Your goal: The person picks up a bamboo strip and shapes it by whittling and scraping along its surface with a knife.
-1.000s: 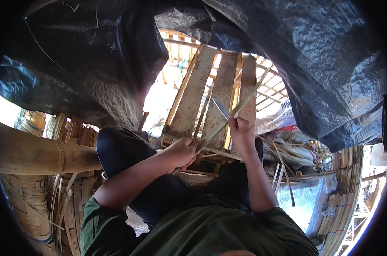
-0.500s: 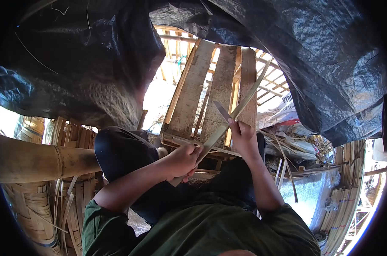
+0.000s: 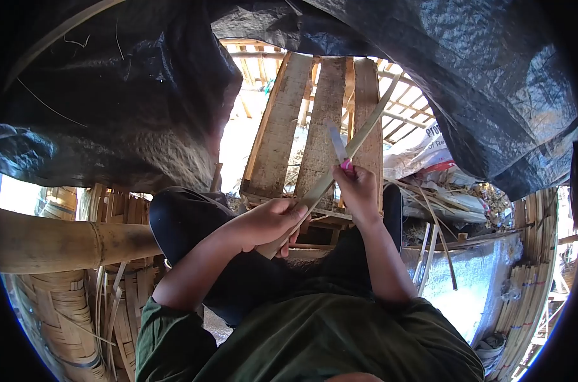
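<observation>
My left hand (image 3: 273,224) is closed around the lower part of a long, flat bamboo strip (image 3: 373,120), its thumb lying along the top face. The strip slants up and away to the right, with its near end sticking out below my fingers. In my right hand (image 3: 359,193) is a knife (image 3: 337,144), its pink handle mostly covered by my fingers. The blade points away from me and crosses close beside the strip, just beyond my right thumb and index finger.
A slatted wooden bench (image 3: 272,137) stands ahead beyond my knees. Dark plastic sheeting (image 3: 111,102) hangs on both sides. A thick bamboo pole (image 3: 60,245) lies to the left above woven bamboo rolls (image 3: 66,312). Bundled strips (image 3: 515,312) and a printed white sack (image 3: 416,156) are on the right.
My right hand has turned the knife, so the blade stands more upright and the pink handle shows. My left hand has moved slightly up and right with the strip. The view has shifted a little.
</observation>
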Demonstrator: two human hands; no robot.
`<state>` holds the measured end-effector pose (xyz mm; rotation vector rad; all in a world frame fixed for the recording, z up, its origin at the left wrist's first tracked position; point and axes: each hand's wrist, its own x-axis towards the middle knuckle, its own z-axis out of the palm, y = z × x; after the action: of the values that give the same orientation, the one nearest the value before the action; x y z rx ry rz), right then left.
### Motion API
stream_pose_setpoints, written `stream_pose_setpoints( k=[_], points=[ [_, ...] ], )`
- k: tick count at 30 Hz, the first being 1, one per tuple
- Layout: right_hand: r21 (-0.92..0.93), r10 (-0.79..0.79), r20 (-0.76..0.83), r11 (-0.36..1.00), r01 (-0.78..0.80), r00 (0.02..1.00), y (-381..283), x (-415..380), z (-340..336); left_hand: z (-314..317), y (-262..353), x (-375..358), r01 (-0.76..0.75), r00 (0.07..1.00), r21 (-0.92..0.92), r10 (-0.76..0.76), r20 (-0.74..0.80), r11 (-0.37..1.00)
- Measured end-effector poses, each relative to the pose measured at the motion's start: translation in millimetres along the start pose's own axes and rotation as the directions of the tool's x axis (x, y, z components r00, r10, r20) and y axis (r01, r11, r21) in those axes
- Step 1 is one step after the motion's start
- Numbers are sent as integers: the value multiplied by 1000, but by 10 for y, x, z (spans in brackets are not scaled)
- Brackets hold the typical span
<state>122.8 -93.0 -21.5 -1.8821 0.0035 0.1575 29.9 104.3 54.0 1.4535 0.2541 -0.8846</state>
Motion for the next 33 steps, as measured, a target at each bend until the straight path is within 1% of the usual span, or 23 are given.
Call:
stream_pose_setpoints(
  k=[2,4,5,7,8,9,10,11,12,13,14,15,16,18,19,22,26,28,29,30,32,33],
  points=[
    [24,11,-4,1000,-11,1000,-37,11,-54,25,31,-114,6,1000,0,-6,16,1000],
    [-18,-5,28,1000,6,1000,-83,-2,-130,99,-13,-242,-56,994,144,69,-82,988],
    [-14,-2,28,1000,3,1000,-111,-20,-162,163,-44,-298,-63,992,111,74,-103,992],
    [-193,-42,39,980,49,998,-139,-66,-211,256,-199,-308,-67,989,92,79,-124,993],
    [-191,-39,44,981,47,998,-93,-51,-240,278,-268,-287,-80,985,74,90,-145,994],
    [-222,-40,119,973,66,992,-11,-14,-288,287,-328,-251,-75,985,72,85,-148,995],
    [-253,-37,194,964,87,980,65,17,-339,296,-398,-205,-68,980,4,68,-189,998],
    [-327,-60,225,935,133,973,108,49,-382,305,-457,-161,-65,973,-63,49,-226,996],
    [-328,-58,225,935,131,973,142,77,-411,321,-490,-136,-66,965,-129,30,-262,989],
    [-346,-66,229,927,145,971,175,105,-434,341,-505,-127,-134,953,-121,94,-287,984],
    [-364,-74,234,918,158,969,208,130,-450,344,-520,-110,-132,954,-124,92,-285,983],
    [-298,-73,246,943,147,967,229,158,-441,330,-535,-93,-113,948,-106,75,-310,988],
    [-300,-71,247,943,146,966,237,172,-446,315,-540,-82,-96,940,-87,61,-336,992],
    [-445,-68,222,881,163,973,47,114,-414,317,-541,-77,-109,937,-79,76,-342,991],
    [-465,-20,226,876,126,974,-88,69,-405,319,-537,-75,-116,936,-80,81,-343,990],
    [-490,-18,247,860,141,969,-79,96,-372,307,-582,-34,-126,933,-72,93,-348,989],
    [-478,7,253,870,118,967,-192,-47,-311,322,-582,-1,-137,926,-73,102,-363,988],
    [-434,53,429,887,154,902,-200,-319,-208,324,-583,26,-128,919,-55,97,-383,990],
    [-416,-248,363,819,395,898,-109,-406,-116,329,-587,33,-119,911,-33,95,-402,992],
    [-417,-244,361,822,389,900,-63,-389,-131,339,-577,34,-114,913,-33,91,-398,993],
    [-435,-54,319,879,196,946,-93,-236,-224,361,-554,33,-125,914,-65,89,-396,990],
    [-480,-42,246,863,159,968,-139,-112,-296,359,-561,35,-124,914,-65,89,-395,990]
  ],
)
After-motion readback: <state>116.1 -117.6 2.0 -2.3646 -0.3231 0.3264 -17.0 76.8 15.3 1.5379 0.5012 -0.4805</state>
